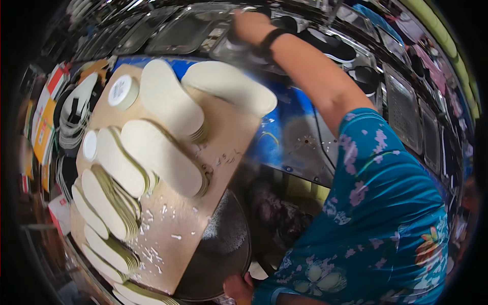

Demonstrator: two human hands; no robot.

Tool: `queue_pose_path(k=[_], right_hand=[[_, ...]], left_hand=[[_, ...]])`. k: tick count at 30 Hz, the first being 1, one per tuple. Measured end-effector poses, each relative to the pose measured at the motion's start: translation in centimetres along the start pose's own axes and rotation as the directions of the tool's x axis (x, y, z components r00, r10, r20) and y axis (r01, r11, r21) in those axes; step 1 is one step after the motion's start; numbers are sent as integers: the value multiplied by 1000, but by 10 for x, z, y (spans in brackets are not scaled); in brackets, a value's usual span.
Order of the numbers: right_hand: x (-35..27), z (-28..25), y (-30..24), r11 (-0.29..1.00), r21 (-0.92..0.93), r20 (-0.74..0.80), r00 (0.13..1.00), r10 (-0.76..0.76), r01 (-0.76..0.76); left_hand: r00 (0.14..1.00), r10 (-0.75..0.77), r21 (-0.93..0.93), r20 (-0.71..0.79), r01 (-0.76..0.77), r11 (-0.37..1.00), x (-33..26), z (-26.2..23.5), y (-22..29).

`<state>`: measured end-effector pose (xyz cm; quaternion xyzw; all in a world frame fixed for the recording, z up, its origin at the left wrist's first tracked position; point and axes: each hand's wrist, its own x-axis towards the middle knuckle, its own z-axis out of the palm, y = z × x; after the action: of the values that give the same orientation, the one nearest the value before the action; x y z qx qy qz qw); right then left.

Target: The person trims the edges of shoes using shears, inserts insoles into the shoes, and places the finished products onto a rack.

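My right arm reaches across to the rack at the back. My right hand (251,27) is up there beside a black shoe (284,23), its fingers blurred and partly hidden. At the lower edge, my left hand (239,287) is curled closed near the rim of a round tub (248,244); what it may hold is hidden. Between them, a wooden board (178,236) carries several stacks of cream shoe insoles (161,157). One insole (229,86) lies across the board's far right corner. Two round white containers (122,92) stand among the stacks.
Metal trays (184,31) line the rack at the back and right, some bearing black shoes (330,44). A blue table (272,137) with a metal plate (310,140) and a dark cable adjoins the board. White scraps (150,256) litter the board. Orange boxes (44,124) stand at left.
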<state>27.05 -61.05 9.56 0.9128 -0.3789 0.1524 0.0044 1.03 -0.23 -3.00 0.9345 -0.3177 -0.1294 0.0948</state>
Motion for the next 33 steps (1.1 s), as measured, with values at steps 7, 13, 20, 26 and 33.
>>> queue_pose_path(k=[7, 13, 20, 26, 33], right_hand=[[-13, 24, 2, 978, -69, -174, 963, -205, 196], [49, 55, 33, 960, 80, -173, 952, -253, 269], [6, -59, 60, 794, 571, -459, 883, 98, 208], [-211, -161, -40, 295, 818, -473, 869, -143, 494], [-460, -164, -132, -13, 530, -77, 33, -996, 848]], left_hand=[[976, 66, 0, -209, -67, 998, 13, 5, -6], [976, 65, -40, -208, -75, 996, 13, 0, -10], [970, 62, -97, -234, -86, 992, 10, -10, -5], [959, -183, -540, -218, 38, 841, 3, -17, -8], [893, -443, -880, -84, -275, -387, -9, -111, 7]])
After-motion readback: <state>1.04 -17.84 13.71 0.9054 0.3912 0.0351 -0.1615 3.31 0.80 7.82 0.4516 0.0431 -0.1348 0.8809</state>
